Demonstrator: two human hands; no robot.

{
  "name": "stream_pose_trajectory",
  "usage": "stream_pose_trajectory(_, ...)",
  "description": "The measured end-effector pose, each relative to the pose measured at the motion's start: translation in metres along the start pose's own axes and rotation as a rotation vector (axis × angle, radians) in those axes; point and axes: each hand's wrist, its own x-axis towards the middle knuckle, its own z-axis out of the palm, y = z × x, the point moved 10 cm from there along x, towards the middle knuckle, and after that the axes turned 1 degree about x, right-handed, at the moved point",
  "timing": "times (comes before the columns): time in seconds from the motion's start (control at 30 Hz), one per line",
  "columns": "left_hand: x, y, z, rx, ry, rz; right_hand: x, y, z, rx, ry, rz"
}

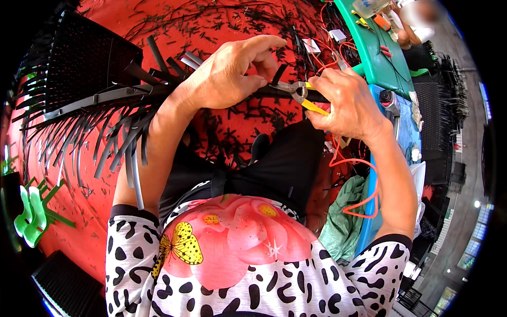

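My right hand grips a pair of yellow-handled cutters, whose metal jaws point left. At the jaws stands a short black strip end; whether the blades touch it I cannot tell. Just left of the jaws is my left hand, index finger stretched out and thumb apart from it, with nothing visible in it. Beneath my left wrist runs a black curved frame bar with many loose flat strips hanging from it. It belongs to a black woven wicker piece at the left.
Black offcuts lie scattered over the red floor. A green table and a blue one stand at the right, with a red coiled hose beside them. Another person is at the far right. Green chairs stand at left.
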Motion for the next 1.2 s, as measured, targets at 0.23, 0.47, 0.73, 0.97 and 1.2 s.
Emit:
stream_pose_trajectory(0.23, -0.001, 0.001, 0.001, -0.046, -0.010, -0.006, -0.002, -0.008, 0.006, -0.032, 0.028, -0.173)
stream_pose_trajectory(0.47, -0.003, -0.003, -0.011, -0.054, 0.094, -0.020, -0.092, 0.065, -0.017, 0.022, 0.229, 0.357)
stream_pose_trajectory(0.73, -0.001, -0.010, -0.013, -0.259, 0.155, -0.045, -0.509, 0.199, 0.007, -0.234, -0.255, 1.683)
stream_pose_trajectory(0.97, -0.003, -0.004, -0.014, -0.272, 0.172, -0.016, -0.329, 0.168, 0.010, 0.260, 0.329, 1.145)
stream_pose_trajectory(1.2, -0.003, -0.010, -0.013, -0.283, 0.144, -0.049, 0.023, -0.026, 0.011, 0.249, 0.349, 0.295)
